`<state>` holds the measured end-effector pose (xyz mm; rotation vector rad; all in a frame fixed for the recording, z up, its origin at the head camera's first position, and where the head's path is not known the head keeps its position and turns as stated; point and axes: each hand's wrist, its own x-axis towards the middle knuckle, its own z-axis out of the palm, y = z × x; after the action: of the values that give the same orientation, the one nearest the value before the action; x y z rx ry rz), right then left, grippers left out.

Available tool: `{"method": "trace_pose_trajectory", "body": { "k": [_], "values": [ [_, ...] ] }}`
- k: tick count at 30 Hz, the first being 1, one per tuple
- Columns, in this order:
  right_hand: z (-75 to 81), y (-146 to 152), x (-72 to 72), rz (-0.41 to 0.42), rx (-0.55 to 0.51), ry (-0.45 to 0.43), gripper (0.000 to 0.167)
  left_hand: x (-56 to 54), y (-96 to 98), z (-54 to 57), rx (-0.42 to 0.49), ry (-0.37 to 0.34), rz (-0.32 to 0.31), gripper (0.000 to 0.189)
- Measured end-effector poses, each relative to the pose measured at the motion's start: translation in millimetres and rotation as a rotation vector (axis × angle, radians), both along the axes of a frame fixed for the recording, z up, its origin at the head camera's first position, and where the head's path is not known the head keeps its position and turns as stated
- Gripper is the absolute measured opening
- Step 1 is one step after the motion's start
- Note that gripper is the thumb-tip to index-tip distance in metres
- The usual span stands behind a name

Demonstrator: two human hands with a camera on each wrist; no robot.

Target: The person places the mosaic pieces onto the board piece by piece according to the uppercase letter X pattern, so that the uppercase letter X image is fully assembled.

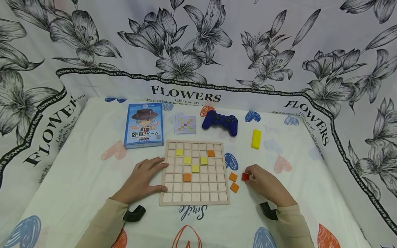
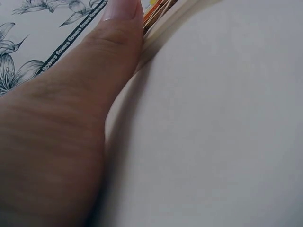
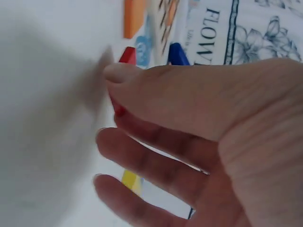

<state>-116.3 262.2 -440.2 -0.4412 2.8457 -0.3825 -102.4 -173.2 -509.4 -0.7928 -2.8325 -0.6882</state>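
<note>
A wooden grid board (image 1: 178, 197) lies on the table, with several yellow tiles (image 1: 195, 168) and two orange tiles (image 1: 187, 177) in its squares. My left hand (image 1: 141, 181) rests at the board's left edge, fingers spread and thumb touching the side. To the right of the board my right hand (image 1: 266, 184) pinches a red tile (image 1: 245, 176) between thumb and index finger, close over the cloth. In the right wrist view the red tile (image 3: 128, 56) shows beyond the thumb tip, while the other fingers stay apart. Two loose orange tiles (image 1: 234, 187) lie between the board and this hand.
Behind the board stand a blue game box (image 1: 144, 125), a small pattern card (image 1: 185, 124) and a dark blue game controller (image 1: 220, 123). A yellow block (image 1: 256, 139) lies at the back right. White cloth (image 1: 77, 172) with printed hearts covers the table.
</note>
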Motion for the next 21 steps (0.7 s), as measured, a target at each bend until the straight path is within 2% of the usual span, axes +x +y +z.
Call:
{"method": "trace_pose_trajectory", "body": {
  "k": [3,7,12,16,21],
  "values": [
    [5.1,-7.8,-1.5,0.045,-0.031,0.049,0.026,0.8,0.0,0.5,-0.001,-0.017,0.007,0.081],
    [13.4,-25.2,-5.1,0.157,-0.056,0.120,0.021,1.4,0.2,1.7,0.008,-0.028,0.011,0.081],
    [18.5,-51.7,-10.9,0.255,-0.070,0.144,0.018,1.6,-0.6,0.9,0.001,-0.016,0.014,0.081],
    [15.6,-70.0,-12.7,0.356,-0.088,0.188,0.018,1.7,-0.9,0.5,0.002,-0.024,0.015,0.081],
    [2.9,-85.8,-11.9,0.453,-0.089,0.208,0.013,1.6,-0.3,2.2,-0.001,-0.050,0.015,0.081]
  ]
}}
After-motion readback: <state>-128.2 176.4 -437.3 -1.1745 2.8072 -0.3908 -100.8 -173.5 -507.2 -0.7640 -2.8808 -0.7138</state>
